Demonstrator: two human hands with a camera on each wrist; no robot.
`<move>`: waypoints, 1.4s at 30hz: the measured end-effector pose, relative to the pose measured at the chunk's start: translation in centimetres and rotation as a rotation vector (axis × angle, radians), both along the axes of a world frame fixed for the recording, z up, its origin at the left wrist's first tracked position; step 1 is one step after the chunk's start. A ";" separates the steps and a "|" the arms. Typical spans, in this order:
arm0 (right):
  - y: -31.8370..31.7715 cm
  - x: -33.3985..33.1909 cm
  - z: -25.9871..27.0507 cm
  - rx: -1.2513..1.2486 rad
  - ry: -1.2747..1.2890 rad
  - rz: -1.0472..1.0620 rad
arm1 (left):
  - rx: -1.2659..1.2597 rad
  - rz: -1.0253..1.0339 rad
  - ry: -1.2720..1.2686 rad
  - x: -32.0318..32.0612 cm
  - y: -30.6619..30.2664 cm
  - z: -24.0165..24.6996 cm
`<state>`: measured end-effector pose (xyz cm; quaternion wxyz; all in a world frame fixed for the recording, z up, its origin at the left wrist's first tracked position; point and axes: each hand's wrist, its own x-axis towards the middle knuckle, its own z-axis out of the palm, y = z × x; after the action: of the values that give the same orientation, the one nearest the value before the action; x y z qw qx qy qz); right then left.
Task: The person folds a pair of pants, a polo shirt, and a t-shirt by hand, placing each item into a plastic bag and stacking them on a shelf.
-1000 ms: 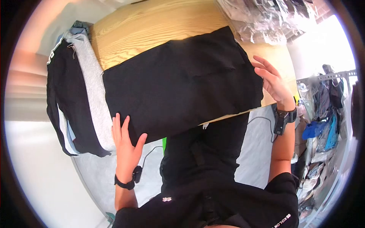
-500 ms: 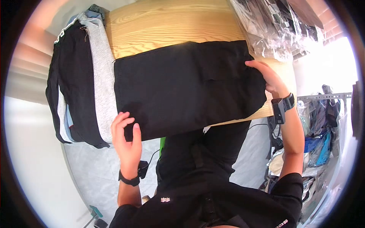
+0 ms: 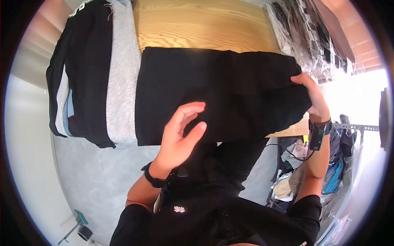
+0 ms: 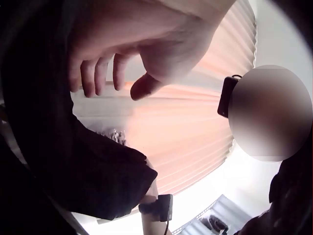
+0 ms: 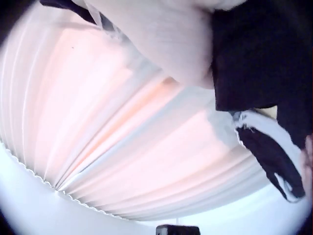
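Observation:
A folded black garment [image 3: 213, 94] lies across the front of the wooden table [image 3: 197, 20] in the head view. At its right end, my right hand [image 3: 315, 96] grips the edge, thumb on top and the other fingers hidden beneath the cloth. My left hand [image 3: 178, 137] is over the garment's near left half, fingers loosely bent and holding nothing. The left wrist view shows that hand's fingers [image 4: 100, 73] spread a little beside the dark cloth [image 4: 88, 166]. Black cloth [image 5: 259, 58] hangs by the right hand [image 5: 166, 39] in the right wrist view.
Black drawstring trousers [image 3: 88, 74] and a grey garment [image 3: 122, 78] lie layered at the table's left, against the folded garment's edge. Clothes in clear plastic [image 3: 312, 33] are piled at the back right. A metal rack [image 3: 359, 127] with bagged clothes stands to the right.
My left hand has lifted off the garment's near left corner and moved right over it. My right hand, loosely open at the edge before, now grips it. The garment's right end has shifted right.

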<state>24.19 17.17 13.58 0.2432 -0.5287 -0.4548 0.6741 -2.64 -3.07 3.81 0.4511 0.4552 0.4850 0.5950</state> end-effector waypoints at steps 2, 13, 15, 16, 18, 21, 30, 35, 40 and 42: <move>-2.1 -3.7 2.1 0.199 -0.016 0.113 | -0.045 0.020 -0.251 -1.1 0.0 0.1; -5.6 -17.7 -0.8 0.140 0.204 0.733 | -0.165 0.352 -0.663 -10.5 -1.2 0.2; -7.9 -16.8 -2.3 0.504 -0.144 0.859 | -0.196 0.317 -0.550 -10.8 -1.3 0.0; -9.0 -16.2 -3.4 0.500 -0.149 0.855 | -0.228 0.277 -0.437 -10.9 -1.2 -0.1; -11.1 -14.9 -5.5 1.080 -0.416 0.748 | -0.246 0.257 -0.416 -10.6 -1.3 0.5; -13.6 -13.7 -7.1 1.079 -0.547 0.583 | -0.338 0.296 0.011 -10.5 -1.1 1.2; -17.2 -10.9 -9.9 0.838 -0.653 0.156 | -0.105 -0.073 1.158 -12.6 4.0 8.2; -18.3 -10.2 -9.4 0.792 -0.645 0.104 | -0.173 -0.638 0.963 -10.8 15.9 7.2; -18.5 -9.5 -10.6 0.755 -0.638 0.119 | 0.039 -0.467 1.113 -7.1 21.5 1.7; -18.5 -9.4 -11.2 0.810 -0.608 0.111 | 0.082 -0.467 1.065 -6.9 22.7 0.2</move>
<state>14.82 -1.31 2.37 0.2492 -0.5392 -0.7573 0.2714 -9.58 19.67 4.04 0.2463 0.8037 0.5084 0.1871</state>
